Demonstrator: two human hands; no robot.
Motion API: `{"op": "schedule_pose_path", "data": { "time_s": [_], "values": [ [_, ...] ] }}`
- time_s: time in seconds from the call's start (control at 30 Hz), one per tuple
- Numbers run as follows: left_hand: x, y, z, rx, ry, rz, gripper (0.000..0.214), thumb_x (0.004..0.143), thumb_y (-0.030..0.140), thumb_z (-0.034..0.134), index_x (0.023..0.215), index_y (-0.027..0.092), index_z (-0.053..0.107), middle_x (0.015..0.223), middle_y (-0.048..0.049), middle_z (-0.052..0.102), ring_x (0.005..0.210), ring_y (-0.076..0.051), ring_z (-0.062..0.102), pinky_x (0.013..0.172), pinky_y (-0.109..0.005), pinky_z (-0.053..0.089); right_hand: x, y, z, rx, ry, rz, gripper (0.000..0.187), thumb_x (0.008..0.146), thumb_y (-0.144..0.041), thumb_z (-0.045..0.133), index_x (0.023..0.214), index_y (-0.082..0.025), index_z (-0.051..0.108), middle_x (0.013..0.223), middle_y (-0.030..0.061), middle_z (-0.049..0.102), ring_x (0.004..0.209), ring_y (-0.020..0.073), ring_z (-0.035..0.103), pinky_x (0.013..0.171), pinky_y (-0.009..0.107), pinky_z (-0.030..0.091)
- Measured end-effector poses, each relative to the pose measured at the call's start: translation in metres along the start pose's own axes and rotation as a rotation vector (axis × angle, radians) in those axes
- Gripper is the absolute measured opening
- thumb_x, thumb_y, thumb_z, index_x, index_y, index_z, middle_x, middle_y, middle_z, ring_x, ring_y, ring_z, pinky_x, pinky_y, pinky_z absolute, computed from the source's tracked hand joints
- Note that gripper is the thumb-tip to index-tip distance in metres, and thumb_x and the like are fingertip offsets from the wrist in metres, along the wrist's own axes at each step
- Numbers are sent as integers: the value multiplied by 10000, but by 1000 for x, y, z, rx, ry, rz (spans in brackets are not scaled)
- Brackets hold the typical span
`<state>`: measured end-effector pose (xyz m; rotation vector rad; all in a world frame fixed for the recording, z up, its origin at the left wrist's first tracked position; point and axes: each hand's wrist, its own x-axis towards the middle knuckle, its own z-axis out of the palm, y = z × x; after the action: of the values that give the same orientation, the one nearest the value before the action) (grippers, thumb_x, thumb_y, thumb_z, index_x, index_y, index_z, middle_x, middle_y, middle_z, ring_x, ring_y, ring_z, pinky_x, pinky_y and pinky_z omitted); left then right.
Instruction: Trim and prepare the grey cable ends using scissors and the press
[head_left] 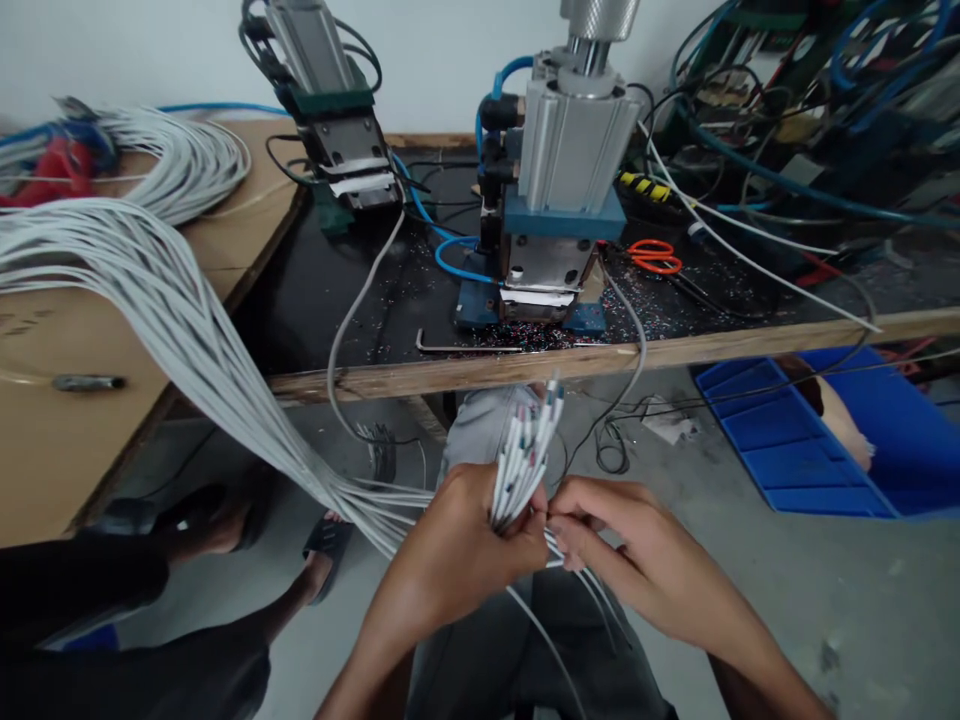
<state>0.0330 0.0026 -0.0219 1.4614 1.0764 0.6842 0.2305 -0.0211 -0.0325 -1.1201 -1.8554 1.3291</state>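
My left hand (472,535) is closed around a bundle of white cables (521,465), whose cut ends point up and show small dark and coloured tips. From that grip the cables run left in a thick swathe (217,350) up onto the cardboard-covered surface. Close beside it, my right hand (622,550) has thumb and forefinger pinched together at the edge of the bundle; what lies between those fingertips is too small to make out. A few loose cable lengths (592,590) hang below both hands, over my lap.
A pneumatic press (570,190) stands on the black bench (420,270), with another press (337,120) to its left. An L-shaped hex key (465,348) and orange-handled scissors (654,257) lie there. A blue bin (787,440) sits right; another person's legs (150,600) are at left.
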Motion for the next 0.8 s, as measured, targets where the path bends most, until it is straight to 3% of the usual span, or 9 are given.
{"op": "schedule_pose_path", "data": {
  "time_s": [0.1,0.2,0.37,0.47,0.53,0.7,0.8],
  "values": [
    [-4,-4,2,-85,87,-30,112,776,255,565,742,166,624,549,61,469,491,-87,387,462,-165,330,3,8,6,316,11,69,154,1041,-258,598,906,-197,639,752,-22,664,686,128,658,628,216,466],
    [-8,-8,3,-114,101,-42,110,780,260,605,729,169,638,539,55,472,476,-88,376,447,-165,311,3,13,14,409,28,88,153,1033,-277,626,915,-184,655,721,-14,673,663,130,662,633,214,482],
    [-6,-8,0,-123,109,-50,101,816,227,650,727,180,642,561,49,488,508,-98,386,483,-176,318,3,8,13,301,50,92,196,1048,-272,601,873,-192,638,712,-26,636,659,129,642,604,217,451],
    [-2,-4,-6,-77,-8,-71,141,821,151,626,685,174,602,573,51,477,531,-96,375,498,-177,296,4,3,7,13,45,-4,210,1038,-217,591,830,-203,601,750,-29,621,698,129,603,618,234,411],
    [1,-1,-8,-78,-60,-84,153,803,107,624,665,168,598,564,53,475,526,-90,373,487,-174,280,6,2,6,-21,53,-32,226,1029,-190,598,804,-199,591,739,-28,616,686,123,586,611,229,402],
    [2,0,9,-307,210,-45,166,871,234,631,720,175,595,525,62,483,459,-72,371,450,-155,282,11,8,27,565,201,69,207,1054,-292,640,879,-182,653,688,-31,633,562,101,617,568,188,540],
    [-2,-4,25,-469,305,-54,210,902,310,634,750,187,559,502,58,510,398,-87,428,392,-158,336,14,12,46,714,293,54,245,1058,-367,650,890,-188,640,685,-39,612,533,97,587,508,187,569]
  ]
}}
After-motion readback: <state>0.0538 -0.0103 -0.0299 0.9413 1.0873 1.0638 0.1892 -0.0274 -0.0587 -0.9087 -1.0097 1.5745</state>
